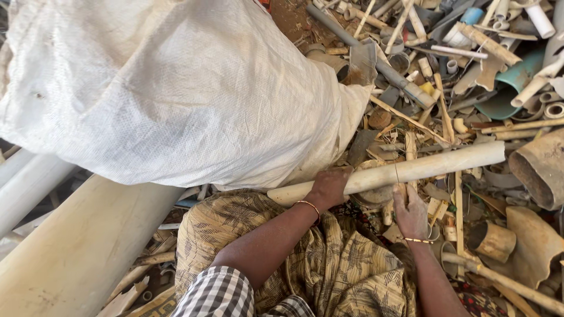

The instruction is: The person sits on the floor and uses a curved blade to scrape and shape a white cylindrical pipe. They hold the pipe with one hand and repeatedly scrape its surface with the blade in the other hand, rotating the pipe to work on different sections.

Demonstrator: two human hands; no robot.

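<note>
A long cream plastic pipe [435, 164] lies slanted across my lap and over the scrap pile. My left hand [329, 186] is wrapped around it near its lower left end. My right hand [410, 211] sits just below the pipe's middle, fingers closed around a thin tool whose tip touches the pipe; the tool itself is mostly hidden. Both wrists carry thin bangles. My knees are covered by a patterned olive cloth [282, 252].
A big stuffed white woven sack [170, 88] fills the upper left. Large cream pipes [76, 246] lie at the lower left. A heap of broken pipe pieces, tubes and a teal pipe [517, 79] spreads across the right. A hatchet head [361, 63] rests near the sack.
</note>
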